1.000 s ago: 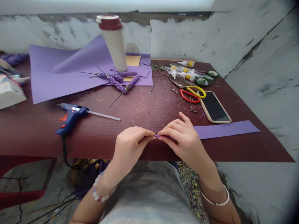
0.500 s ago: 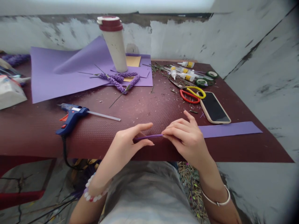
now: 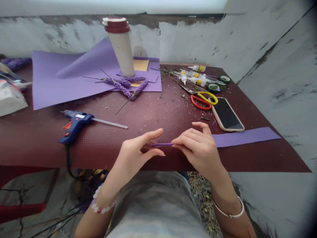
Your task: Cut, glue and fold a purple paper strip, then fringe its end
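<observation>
Purple is showing first, in a thin strip (image 3: 160, 144) that we are holding over the near part of the tabletop (image 3: 99, 145), in front of our body. Our right grip (image 3: 198, 143) is pinching one end of it, thumb and fingertips together, while one finger is curling away from the others. Our left grip (image 3: 135, 152) is standing apart: thumb and forefinger are leaving a gap, and the strip's other end is passing between them. Whether the fingers deeper in are touching it, we are not managing to tell.

On our left wrist we are wearing a beaded bracelet (image 3: 100, 208), on our right a bangle (image 3: 230, 216). Just beyond our right grip, a broad purple band (image 3: 247, 136) is lying on the tabletop; our hand is hiding whether it is joining the strip. Behind the band a phone (image 3: 228, 114) is lying screen up, with scissors (image 3: 201, 106) overlapping its corner. Farther back, white bottles (image 3: 198, 81) and rolls of green tape (image 3: 213, 90) are resting beside scattered clippings (image 3: 170, 72).

To our left, a blue glue gun (image 3: 78, 126) is lying with a clear stick (image 3: 110, 123) poking out. Beyond it, fuzzy purple stems (image 3: 125, 90) are lying near a pale cup (image 3: 122, 49), which is standing on purple sheets (image 3: 71, 79).
</observation>
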`<state>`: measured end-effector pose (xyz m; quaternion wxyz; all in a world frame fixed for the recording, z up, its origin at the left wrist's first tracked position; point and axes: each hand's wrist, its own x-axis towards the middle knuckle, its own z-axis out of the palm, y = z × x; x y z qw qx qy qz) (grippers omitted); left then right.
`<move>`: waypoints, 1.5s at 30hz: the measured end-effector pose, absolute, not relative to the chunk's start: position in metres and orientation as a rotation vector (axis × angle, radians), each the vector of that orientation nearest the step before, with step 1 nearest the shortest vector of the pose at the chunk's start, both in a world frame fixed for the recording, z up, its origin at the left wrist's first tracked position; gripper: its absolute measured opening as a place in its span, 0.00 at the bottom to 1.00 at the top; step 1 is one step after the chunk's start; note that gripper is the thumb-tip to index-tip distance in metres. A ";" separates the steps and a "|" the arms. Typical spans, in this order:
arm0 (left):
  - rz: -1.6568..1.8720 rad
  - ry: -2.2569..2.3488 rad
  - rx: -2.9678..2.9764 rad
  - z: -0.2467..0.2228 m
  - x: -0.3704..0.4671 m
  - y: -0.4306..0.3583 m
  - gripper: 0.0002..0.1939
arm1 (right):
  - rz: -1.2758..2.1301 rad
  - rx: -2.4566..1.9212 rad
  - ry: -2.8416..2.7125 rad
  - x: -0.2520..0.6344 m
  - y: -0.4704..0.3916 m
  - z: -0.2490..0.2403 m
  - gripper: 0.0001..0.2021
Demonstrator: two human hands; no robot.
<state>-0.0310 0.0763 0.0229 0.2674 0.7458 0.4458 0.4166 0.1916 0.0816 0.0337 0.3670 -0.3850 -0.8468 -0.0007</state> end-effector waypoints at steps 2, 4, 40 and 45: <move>1.138 1.202 2.036 0.024 -0.032 0.076 0.11 | 0.006 -0.985 -2.165 0.194 0.081 0.033 0.10; 1.143 1.203 2.087 0.024 -0.033 0.076 0.09 | 0.014 -0.986 -2.158 0.196 0.081 0.033 0.10; 1.236 1.264 2.400 0.018 -0.028 0.077 0.03 | 0.123 -1.036 -2.319 0.201 0.081 0.034 0.06; 1.242 1.289 2.555 0.019 -0.027 0.077 0.12 | 0.023 -1.028 -2.320 0.197 0.082 0.032 0.07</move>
